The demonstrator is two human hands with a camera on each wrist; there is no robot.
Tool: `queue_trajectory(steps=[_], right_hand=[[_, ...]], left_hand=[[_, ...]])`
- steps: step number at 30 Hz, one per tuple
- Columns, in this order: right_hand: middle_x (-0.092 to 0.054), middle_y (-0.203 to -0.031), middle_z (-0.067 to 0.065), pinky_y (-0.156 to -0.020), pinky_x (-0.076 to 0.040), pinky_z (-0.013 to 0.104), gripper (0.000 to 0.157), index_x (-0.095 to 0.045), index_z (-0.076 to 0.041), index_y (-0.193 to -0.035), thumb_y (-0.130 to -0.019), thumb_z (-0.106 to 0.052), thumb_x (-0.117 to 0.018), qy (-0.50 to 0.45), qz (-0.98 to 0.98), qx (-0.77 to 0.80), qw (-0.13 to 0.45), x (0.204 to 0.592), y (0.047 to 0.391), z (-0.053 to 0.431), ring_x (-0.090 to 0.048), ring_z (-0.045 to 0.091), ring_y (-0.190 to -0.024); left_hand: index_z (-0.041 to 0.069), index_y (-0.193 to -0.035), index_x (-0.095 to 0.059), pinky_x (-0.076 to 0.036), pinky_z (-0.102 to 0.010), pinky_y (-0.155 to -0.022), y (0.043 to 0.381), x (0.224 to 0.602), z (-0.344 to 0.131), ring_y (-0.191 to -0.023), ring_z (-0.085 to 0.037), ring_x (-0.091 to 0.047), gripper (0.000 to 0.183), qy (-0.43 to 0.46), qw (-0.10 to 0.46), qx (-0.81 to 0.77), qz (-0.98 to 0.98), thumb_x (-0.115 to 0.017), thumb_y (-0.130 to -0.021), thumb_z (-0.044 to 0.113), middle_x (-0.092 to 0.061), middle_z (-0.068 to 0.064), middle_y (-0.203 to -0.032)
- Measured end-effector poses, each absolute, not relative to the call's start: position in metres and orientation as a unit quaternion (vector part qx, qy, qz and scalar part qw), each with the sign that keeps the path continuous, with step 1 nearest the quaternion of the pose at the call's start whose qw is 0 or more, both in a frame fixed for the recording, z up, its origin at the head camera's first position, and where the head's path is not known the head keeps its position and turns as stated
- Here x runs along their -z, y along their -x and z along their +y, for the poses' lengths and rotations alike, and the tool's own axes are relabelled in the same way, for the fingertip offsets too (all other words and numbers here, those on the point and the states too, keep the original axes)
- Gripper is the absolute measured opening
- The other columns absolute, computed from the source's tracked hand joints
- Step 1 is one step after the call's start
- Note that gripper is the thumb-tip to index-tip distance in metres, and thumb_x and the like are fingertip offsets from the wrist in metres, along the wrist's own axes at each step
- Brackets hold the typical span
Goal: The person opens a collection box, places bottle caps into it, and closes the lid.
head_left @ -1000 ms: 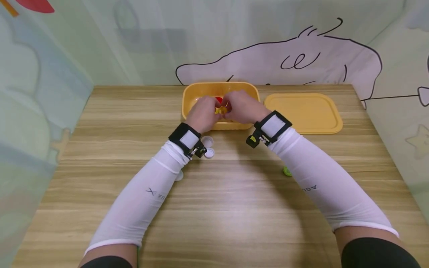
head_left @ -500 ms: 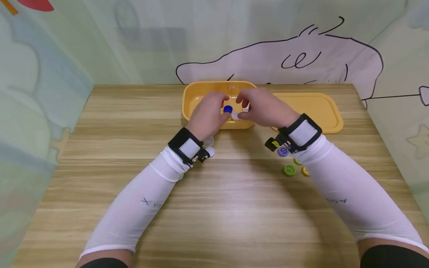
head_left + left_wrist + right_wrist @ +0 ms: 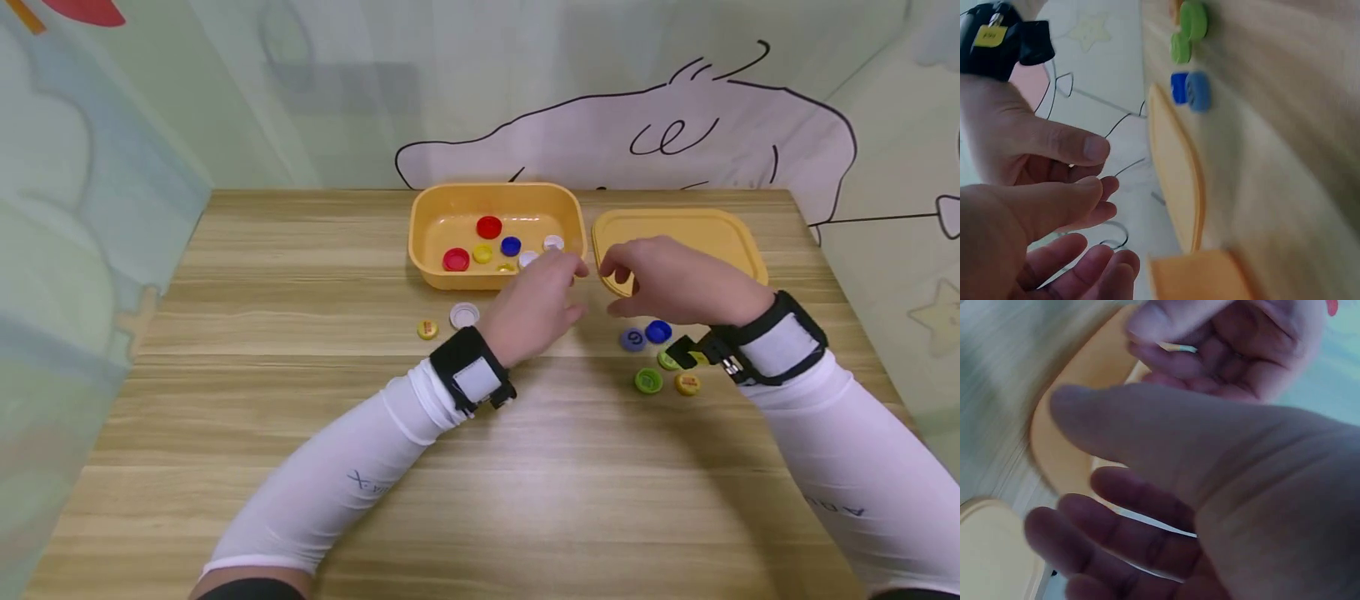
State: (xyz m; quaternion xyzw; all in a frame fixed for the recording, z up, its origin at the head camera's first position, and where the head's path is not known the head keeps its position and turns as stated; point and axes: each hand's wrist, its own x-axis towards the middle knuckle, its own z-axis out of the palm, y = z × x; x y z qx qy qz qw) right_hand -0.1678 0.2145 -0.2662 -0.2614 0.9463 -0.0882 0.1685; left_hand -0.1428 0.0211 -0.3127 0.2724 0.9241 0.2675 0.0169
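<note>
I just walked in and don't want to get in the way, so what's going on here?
A person has both hands out over a table, and neither visibly holds anything. The left hand is by the front right of a yellow box; the right hand is over the lid. Two red caps lie in the box among yellow, blue and white ones. Blue, green and yellow caps lie grouped in front of the lid.

Free room on tabletop [image 3: 300,283] left of yellow box [image 3: 495,200], white cap [image 3: 464,315] in the way at front
</note>
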Motion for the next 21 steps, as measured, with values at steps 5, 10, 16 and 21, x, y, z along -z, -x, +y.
queue_trajectory(steps=[5,10,16,21], right_hand=[[-0.066,-0.104,0.007,-0.079,-0.052,0.042,0.046,-0.064,-0.005,-0.117,-0.080,-0.026,-0.083,0.237,0.946,0.069,0.209,0.276,0.165,0.224,-0.060,0.022,-0.090],[-0.065,-0.109,0.011,-0.084,-0.049,0.046,0.050,-0.062,-0.001,-0.118,-0.079,-0.023,-0.083,0.234,0.946,0.061,0.215,0.293,0.164,0.234,-0.060,0.027,-0.100],[-0.062,-0.108,0.011,-0.084,-0.049,0.046,0.048,-0.062,0.000,-0.116,-0.078,-0.019,-0.082,0.248,0.946,0.051,0.201,0.312,0.161,0.242,-0.058,0.026,-0.096],[-0.062,-0.103,0.009,-0.083,-0.049,0.044,0.043,-0.064,-0.002,-0.111,-0.076,-0.018,-0.083,0.266,0.946,0.046,0.180,0.322,0.161,0.247,-0.058,0.024,-0.092]], left_hand=[[0.008,-0.124,-0.061,-0.043,-0.020,-0.089,0.139,0.337,0.045,-0.106,-0.011,-0.055,0.042,-0.280,0.041,-0.261,0.923,-0.074,-0.090,0.027,-0.060,-0.002,-0.118],[0.008,-0.118,-0.064,-0.042,-0.020,-0.090,0.137,0.360,0.068,-0.105,-0.011,-0.055,0.040,-0.300,0.035,-0.237,0.923,-0.077,-0.086,0.029,-0.062,0.001,-0.110],[0.010,-0.115,-0.065,-0.045,-0.021,-0.083,0.137,0.378,0.084,-0.096,-0.010,-0.056,0.039,-0.303,0.023,-0.212,0.929,-0.077,-0.086,0.032,-0.061,0.004,-0.102],[0.011,-0.119,-0.064,-0.045,-0.023,-0.087,0.139,0.382,0.090,-0.099,-0.011,-0.058,0.041,-0.297,0.008,-0.196,0.934,-0.076,-0.086,0.032,-0.063,0.003,-0.105]])
